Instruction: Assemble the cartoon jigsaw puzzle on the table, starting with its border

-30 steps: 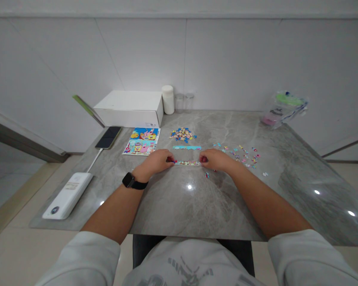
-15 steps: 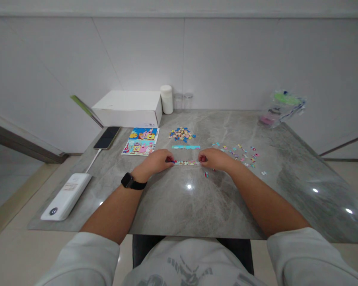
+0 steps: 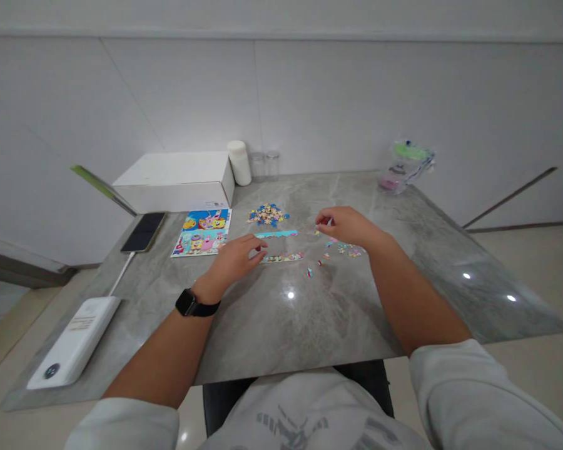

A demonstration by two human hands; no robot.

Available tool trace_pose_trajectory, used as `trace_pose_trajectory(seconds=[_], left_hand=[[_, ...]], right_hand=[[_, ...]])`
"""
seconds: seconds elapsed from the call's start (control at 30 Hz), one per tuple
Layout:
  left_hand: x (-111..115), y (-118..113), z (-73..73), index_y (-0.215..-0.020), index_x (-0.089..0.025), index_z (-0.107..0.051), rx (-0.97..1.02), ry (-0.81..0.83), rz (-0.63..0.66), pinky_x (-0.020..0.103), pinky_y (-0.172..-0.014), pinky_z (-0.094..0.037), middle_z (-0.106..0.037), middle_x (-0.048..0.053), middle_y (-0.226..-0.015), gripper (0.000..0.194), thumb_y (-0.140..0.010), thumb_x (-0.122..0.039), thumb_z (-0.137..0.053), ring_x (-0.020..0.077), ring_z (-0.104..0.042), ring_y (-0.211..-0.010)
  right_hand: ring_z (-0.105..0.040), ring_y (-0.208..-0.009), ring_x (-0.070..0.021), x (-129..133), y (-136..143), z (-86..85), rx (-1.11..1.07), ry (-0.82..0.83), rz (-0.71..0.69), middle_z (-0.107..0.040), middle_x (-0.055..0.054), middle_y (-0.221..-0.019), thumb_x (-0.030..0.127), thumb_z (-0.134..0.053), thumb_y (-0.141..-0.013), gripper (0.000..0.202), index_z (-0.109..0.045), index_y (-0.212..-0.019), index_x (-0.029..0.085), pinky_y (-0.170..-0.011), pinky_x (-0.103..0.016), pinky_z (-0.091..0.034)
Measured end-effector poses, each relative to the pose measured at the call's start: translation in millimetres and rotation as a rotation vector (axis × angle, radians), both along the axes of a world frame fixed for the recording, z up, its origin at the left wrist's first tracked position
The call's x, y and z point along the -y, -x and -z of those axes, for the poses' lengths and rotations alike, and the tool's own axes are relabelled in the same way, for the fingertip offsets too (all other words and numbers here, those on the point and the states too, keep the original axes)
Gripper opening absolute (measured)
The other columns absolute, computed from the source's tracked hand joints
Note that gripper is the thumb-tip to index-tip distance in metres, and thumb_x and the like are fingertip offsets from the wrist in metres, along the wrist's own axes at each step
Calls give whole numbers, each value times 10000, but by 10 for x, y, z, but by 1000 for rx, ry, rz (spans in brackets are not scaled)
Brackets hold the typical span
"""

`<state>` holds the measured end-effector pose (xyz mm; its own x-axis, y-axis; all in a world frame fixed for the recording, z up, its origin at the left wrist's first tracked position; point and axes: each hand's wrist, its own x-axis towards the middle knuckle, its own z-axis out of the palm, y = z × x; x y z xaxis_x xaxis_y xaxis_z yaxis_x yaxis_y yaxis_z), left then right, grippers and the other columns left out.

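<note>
My left hand rests by the left end of the lower strip of joined puzzle pieces, thumb and forefinger a little apart and nothing visible between them. Farther back lies a light-blue strip of joined pieces, its left end close to that hand's fingers. My right hand is over the loose puzzle pieces, fingers bent with a gap between thumb and forefinger. A small puzzle piece shows at its fingertips; whether they touch it is unclear. A stray piece lies nearer to me.
A puzzle-piece pile sits behind the strips, with a cartoon picture sheet to its left. Around them are a white box, white bottle, two clear jars, phone, cabled power bank and plastic bag.
My right hand has let go of the lower strip and moved back and right to the loose pieces. My left fingers have loosened from its left end. The view has turned right.
</note>
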<state>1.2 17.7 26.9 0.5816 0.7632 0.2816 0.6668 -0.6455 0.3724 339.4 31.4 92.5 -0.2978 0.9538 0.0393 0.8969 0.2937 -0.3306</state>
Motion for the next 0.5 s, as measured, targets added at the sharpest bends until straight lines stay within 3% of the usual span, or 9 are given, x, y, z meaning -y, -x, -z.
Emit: trace_pose_trajectory(seconds=[0.1,0.2,0.37,0.5], left_hand=[[52,-63,0,-1132,-214,-738,-41,-6,108,332,-879,-525,-749,65,-1074,214,-1051,-321,-573,210,-705,-971],[129,-144,0,-1133,-220,-739,-116,15,235,320,-858,-521,-757,61,-1068,206,-1050,-301,-568,210,-710,-969],[277,-299,3,-1120,-234,-757,-203,114,334,329,-860,-524,-781,48,-1058,213,-1049,-332,-582,222,-719,-965],[315,-368,51,-1132,-252,-765,-234,147,379,341,-894,-527,-779,47,-1087,221,-1052,-323,-571,232,-719,-1026]], right_hand=[[-689,-832,-186,95,-177,-178,-53,-44,106,-796,-47,-958,299,-677,-944,177,-805,-1039,222,-779,-295,-480],[-685,-818,-183,180,-318,-168,-75,-54,171,-792,-45,-936,285,-684,-931,155,-803,-1009,221,-769,-296,-481],[-679,-791,-178,259,-530,161,-105,-32,240,-787,-37,-901,281,-697,-914,129,-801,-965,225,-767,-297,-482],[-669,-791,-175,248,-718,439,-174,-117,325,-785,-43,-904,234,-669,-904,145,-795,-969,211,-774,-294,-487]])
